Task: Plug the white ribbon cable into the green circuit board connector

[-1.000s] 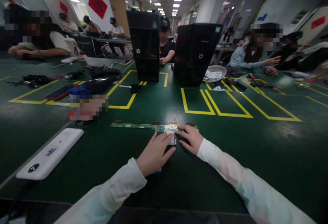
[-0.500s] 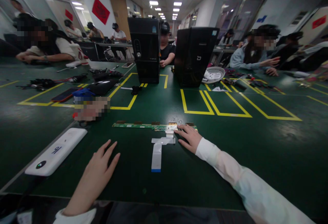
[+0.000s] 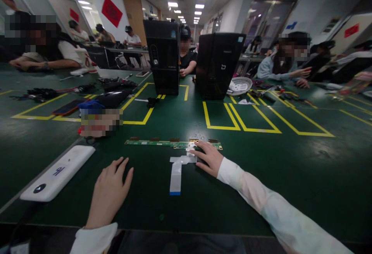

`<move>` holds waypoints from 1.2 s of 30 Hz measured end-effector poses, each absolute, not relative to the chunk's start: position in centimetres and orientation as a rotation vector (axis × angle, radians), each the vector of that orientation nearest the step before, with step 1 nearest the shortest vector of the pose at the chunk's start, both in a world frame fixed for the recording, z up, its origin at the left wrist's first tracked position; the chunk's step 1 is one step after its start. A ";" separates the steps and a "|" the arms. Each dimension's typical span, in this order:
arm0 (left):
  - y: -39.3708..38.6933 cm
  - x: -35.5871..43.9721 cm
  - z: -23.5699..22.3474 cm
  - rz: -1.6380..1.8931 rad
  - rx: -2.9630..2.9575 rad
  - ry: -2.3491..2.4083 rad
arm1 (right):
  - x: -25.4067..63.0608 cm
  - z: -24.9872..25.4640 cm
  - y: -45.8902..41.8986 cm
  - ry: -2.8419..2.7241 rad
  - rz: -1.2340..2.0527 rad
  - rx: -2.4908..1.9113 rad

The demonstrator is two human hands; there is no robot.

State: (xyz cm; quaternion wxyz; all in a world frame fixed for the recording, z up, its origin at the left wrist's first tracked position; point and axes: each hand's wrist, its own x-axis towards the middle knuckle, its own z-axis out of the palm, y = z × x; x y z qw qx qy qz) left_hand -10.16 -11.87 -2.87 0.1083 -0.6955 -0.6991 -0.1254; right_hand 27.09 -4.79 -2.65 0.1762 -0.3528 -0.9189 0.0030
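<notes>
A long, narrow green circuit board [image 3: 162, 142] lies crosswise on the dark green table [image 3: 232, 215]. Bent at a right angle, a white flat ribbon cable [image 3: 176, 174] with a blue end runs from the board's right part toward me. My right hand [image 3: 208, 158] rests over the right part of the board, fingers spread, its fingertips at the spot where cable and board meet; whether they press on it I cannot tell. To the left of the cable, my left hand [image 3: 112, 190] lies on the table with its fingers stretched out, holding nothing.
A white power bank [image 3: 59, 172] lies at the left, with a cord at its near end. Two black computer towers [image 3: 162, 56] stand across the table. Yellow tape rectangles mark the surface. A white basket [image 3: 240, 86], cables and tools lie farther back; several people sit around.
My left hand has shifted slightly, its fingers a little closer together. My right fingertips have moved slightly left along the board toward the cable's joint. The view has turned a little.
</notes>
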 end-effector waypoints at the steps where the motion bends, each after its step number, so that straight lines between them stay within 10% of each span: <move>1: -11.8 -10.2 -2.9 -0.369 -2.049 -2.062 | 26.8 -2.5 -5.0 -2.621 0.008 -1.013; 36: -11.5 -10.4 -3.2 -0.427 -2.078 -2.047 | 47.3 -5.6 -24.2 -2.281 -0.332 -1.745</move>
